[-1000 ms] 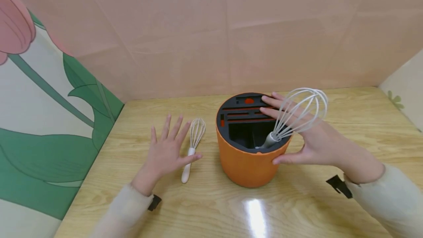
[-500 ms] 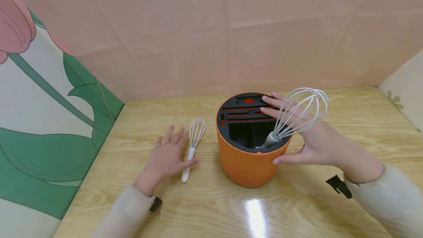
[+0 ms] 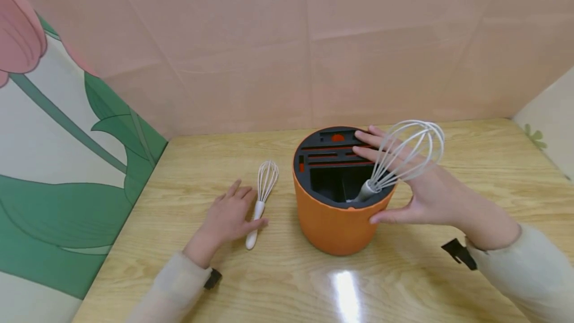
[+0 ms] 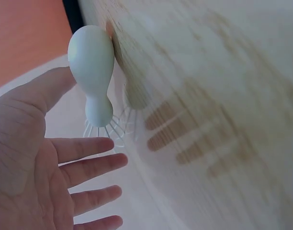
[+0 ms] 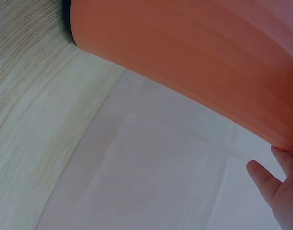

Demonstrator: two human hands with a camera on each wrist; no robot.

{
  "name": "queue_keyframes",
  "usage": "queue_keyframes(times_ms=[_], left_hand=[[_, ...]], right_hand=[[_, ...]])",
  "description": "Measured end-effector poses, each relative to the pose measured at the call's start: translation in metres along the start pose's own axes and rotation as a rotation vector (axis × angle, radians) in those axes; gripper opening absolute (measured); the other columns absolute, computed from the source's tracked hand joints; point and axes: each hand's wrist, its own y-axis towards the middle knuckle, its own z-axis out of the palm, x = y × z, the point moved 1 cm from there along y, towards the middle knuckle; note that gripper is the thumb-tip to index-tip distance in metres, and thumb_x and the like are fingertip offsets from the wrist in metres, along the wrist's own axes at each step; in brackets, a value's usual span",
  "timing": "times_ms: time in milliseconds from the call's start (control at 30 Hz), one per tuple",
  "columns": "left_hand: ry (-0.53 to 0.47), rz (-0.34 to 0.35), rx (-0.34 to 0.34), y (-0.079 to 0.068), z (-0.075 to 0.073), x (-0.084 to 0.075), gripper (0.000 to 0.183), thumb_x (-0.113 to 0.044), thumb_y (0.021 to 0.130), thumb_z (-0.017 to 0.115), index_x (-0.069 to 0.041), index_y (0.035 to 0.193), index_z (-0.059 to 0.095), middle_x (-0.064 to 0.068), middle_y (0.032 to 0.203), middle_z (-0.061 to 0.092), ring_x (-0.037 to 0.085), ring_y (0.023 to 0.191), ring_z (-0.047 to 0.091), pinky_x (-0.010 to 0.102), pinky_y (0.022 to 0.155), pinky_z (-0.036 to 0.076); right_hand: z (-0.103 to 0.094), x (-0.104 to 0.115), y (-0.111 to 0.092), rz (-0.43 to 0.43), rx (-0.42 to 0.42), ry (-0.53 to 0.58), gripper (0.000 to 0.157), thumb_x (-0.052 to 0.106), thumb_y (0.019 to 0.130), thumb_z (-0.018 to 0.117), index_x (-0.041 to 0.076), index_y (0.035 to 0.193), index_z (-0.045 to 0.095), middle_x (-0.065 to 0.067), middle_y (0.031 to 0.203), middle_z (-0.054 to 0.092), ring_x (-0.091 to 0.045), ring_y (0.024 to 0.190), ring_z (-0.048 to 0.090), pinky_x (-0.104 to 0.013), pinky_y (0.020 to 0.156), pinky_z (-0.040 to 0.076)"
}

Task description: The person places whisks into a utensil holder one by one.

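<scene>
In the head view, a small whisk [image 3: 259, 208] with a white handle lies on the table. My left hand [image 3: 227, 216] is low beside it, thumb over the handle. In the left wrist view, the whisk handle [image 4: 91, 62] is between my thumb and straight, spread fingers [image 4: 91, 170]. An orange utensil holder [image 3: 338, 231] with a slotted black top stands to the right. My right hand [image 3: 423, 198] rests on its right side, fingers extended over the top and thumb at the front rim. A larger whisk [image 3: 405, 158] leans from the holder's front compartment, wires up, in front of that hand.
The wooden table [image 3: 278, 288] ends at a pink-beige covered wall [image 3: 242, 64] behind. A panel with painted green leaves [image 3: 63, 208] borders its left side. A pale wall [image 3: 553, 118] is at the right.
My left hand has come down next to the small whisk, its fingers drawing in from a wide spread. My right hand, the holder and the large whisk have stayed in place.
</scene>
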Motion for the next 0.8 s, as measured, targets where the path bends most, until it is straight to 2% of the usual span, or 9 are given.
queue_keyframes(times_ms=[100,300,433,567,633,733,800], left_hand=[[-0.008,0.008,-0.005,-0.001,0.0,0.0,0.073,-0.06,0.086,0.067,-0.005,0.134,0.059,0.013,0.14,0.058,0.041,0.141,0.041,0.062,0.099,0.048],[-0.026,0.033,-0.003,0.0,0.0,0.001,0.062,-0.053,0.085,0.072,-0.005,0.124,0.066,0.011,0.129,0.065,0.033,0.125,0.056,0.051,0.087,0.057],[-0.087,0.046,0.001,0.003,-0.001,0.002,0.051,-0.043,0.084,0.077,-0.003,0.114,0.069,0.01,0.111,0.068,0.026,0.102,0.063,0.043,0.079,0.057],[-0.182,0.054,0.034,0.005,-0.002,0.006,0.032,-0.03,0.085,0.079,-0.005,0.101,0.069,0.004,0.09,0.063,0.014,0.076,0.055,0.033,0.068,0.051],[-0.232,0.05,0.054,0.006,-0.003,0.007,0.022,-0.026,0.086,0.078,-0.008,0.093,0.067,0.001,0.082,0.061,0.011,0.07,0.051,0.029,0.064,0.047],[-0.298,0.032,0.073,0.007,-0.002,0.01,0.017,-0.02,0.086,0.078,-0.01,0.088,0.065,-0.002,0.073,0.059,0.009,0.064,0.05,0.024,0.058,0.044],[-0.322,0.019,0.08,0.008,-0.001,0.011,0.018,-0.018,0.086,0.077,-0.007,0.094,0.066,-0.004,0.068,0.058,0.007,0.06,0.049,0.022,0.056,0.043]], right_hand=[[0.0,0.0,0.001,0.0,0.001,-0.004,0.104,0.061,0.068,0.083,0.004,0.146,0.047,-0.016,0.157,0.037,-0.029,0.153,0.022,-0.027,0.125,0.013],[0.0,0.001,0.001,-0.013,-0.005,0.004,0.103,0.061,0.068,0.083,0.003,0.146,0.047,-0.018,0.156,0.038,-0.028,0.153,0.022,-0.027,0.125,0.013],[-0.001,0.001,0.002,-0.023,-0.015,0.009,0.103,0.061,0.069,0.083,0.002,0.145,0.047,-0.019,0.156,0.038,-0.028,0.153,0.022,-0.028,0.125,0.014],[-0.001,0.001,0.001,-0.017,-0.015,0.004,0.103,0.062,0.069,0.083,0.003,0.145,0.047,-0.019,0.156,0.039,-0.028,0.153,0.022,-0.027,0.125,0.014],[-0.001,0.001,0.0,-0.014,-0.015,0.003,0.103,0.061,0.069,0.083,0.003,0.145,0.047,-0.018,0.156,0.039,-0.028,0.153,0.022,-0.027,0.124,0.014],[0.0,0.001,0.0,-0.002,-0.006,0.002,0.104,0.061,0.068,0.084,0.004,0.146,0.047,-0.017,0.157,0.038,-0.027,0.153,0.022,-0.027,0.124,0.013],[0.0,0.001,0.0,-0.001,-0.003,-0.001,0.104,0.061,0.068,0.084,0.004,0.146,0.046,-0.017,0.157,0.038,-0.028,0.153,0.022,-0.026,0.124,0.013]])
